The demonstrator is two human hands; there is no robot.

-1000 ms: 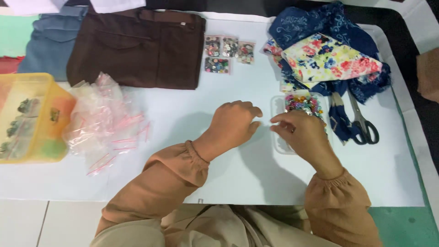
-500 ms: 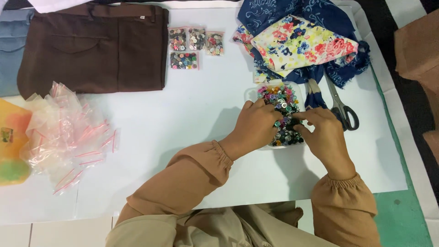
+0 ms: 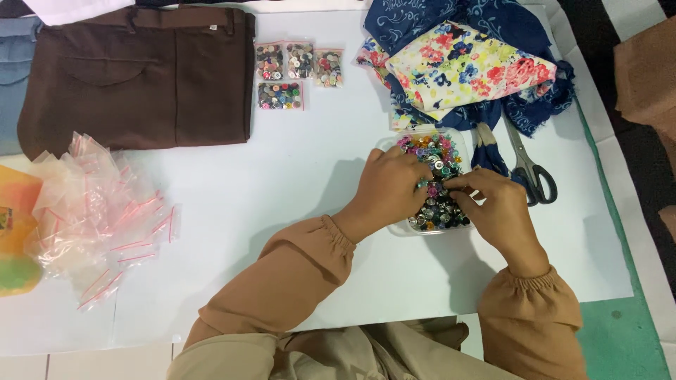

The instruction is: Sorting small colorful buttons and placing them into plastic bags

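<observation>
- Both hands sit on the button tray (image 3: 407, 226).
- Left hand (image 3: 391, 186) digs in, fingers bent.
- Right hand (image 3: 493, 204) pinches a button; scissors (image 3: 529, 167) lie just beside.

Single view, head-worn camera. Looks steeply down from above the person's chest onto the white surface (image 3: 296, 176), facing away from the body. Close range: both sleeved forearms fill the lower frame. The clear tub of buttons (image 3: 436, 179) sits right of centre; brown trousers (image 3: 134, 70) lie beyond it, upper left.
</observation>
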